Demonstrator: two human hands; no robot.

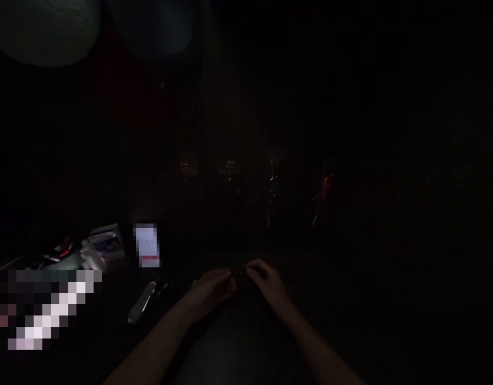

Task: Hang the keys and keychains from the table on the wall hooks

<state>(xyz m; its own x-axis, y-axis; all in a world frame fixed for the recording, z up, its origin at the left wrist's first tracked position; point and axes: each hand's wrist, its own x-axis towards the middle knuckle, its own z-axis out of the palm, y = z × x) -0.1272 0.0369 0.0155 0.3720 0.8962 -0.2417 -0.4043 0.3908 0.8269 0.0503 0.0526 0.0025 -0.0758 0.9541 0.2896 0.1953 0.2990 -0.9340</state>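
The room is very dark, and both hands are close together at the lower middle. My left hand (212, 286) is curled, its thumb and fingertips pressed together at the right end. Opposite it, my right hand (270, 283) pinches with thumb and index finger pointing left. A small dark thing with a faint glint (241, 271) shows between the fingertips; it is too dim to name. To the left of my left hand lies a shiny, long object (143, 303), perhaps metal or clear plastic.
Keys (272, 192) and other small things hang from a row of hooks (230, 164) ahead. A lit screen (147, 245) stands at left, beside a box (107, 246). Further left are cluttered items and a blurred-out bright strip (56, 310). Pale rounded shapes (46, 32) are at upper left.
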